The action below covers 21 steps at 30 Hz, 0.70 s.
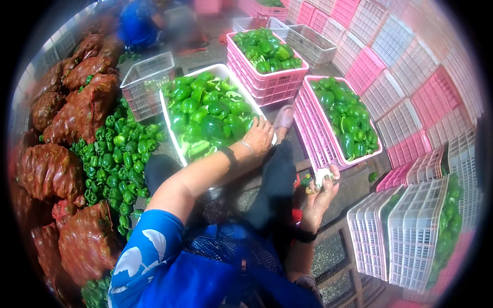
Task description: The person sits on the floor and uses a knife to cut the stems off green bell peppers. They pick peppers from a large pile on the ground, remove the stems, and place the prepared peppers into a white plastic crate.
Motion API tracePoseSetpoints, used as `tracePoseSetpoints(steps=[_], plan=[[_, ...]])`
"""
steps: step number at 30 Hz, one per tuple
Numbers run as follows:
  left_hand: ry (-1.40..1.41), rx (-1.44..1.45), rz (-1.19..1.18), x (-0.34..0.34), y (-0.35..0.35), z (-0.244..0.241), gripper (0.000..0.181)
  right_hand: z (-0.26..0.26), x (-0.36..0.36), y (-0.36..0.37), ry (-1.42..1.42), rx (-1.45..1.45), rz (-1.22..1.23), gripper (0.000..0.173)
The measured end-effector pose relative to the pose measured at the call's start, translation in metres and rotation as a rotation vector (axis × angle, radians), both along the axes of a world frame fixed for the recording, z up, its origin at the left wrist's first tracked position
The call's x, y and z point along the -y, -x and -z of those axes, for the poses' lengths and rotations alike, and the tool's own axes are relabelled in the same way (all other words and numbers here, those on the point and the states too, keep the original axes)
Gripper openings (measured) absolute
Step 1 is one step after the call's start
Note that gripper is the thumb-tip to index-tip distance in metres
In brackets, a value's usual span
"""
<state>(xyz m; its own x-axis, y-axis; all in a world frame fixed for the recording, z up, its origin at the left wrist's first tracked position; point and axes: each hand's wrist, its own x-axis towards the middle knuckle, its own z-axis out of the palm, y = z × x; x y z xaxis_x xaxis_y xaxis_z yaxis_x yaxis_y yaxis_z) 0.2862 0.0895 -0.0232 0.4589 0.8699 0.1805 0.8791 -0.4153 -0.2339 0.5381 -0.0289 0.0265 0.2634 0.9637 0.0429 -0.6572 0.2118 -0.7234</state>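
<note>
My left hand point(260, 134) rests at the right rim of a white plastic tub point(175, 142) filled with green bell peppers, some cut open; its fingertips are partly hidden, so a hold on anything is unclear. Off to the right, my right hand point(323, 184) has its fingers closed around a whitish pepper core with seeds point(322, 177). Just beyond that hand stands a pink crate stack point(314, 131), topped with whole green peppers point(346, 111).
Red mesh sacks point(52, 167) line the left side beside a heap of green peppers point(119, 154). Pink crates point(265, 86) and an empty grey crate point(148, 86) stand ahead. White crates point(414, 235) lean at right. A person in blue point(138, 25) is farther off.
</note>
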Motion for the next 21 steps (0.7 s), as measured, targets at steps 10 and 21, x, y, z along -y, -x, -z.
tracePoseSetpoints(steps=[10, 21], plan=[[0.160, 0.161, -0.028, -0.003, -0.009, 0.001, 0.077, -0.009, 0.008, 0.016, 0.037, 0.063, -0.033, 0.043], [0.007, 0.261, -0.203, 0.029, 0.047, -0.009, 0.070, -0.008, 0.006, 0.025, 0.052, 0.040, -0.024, 0.044]])
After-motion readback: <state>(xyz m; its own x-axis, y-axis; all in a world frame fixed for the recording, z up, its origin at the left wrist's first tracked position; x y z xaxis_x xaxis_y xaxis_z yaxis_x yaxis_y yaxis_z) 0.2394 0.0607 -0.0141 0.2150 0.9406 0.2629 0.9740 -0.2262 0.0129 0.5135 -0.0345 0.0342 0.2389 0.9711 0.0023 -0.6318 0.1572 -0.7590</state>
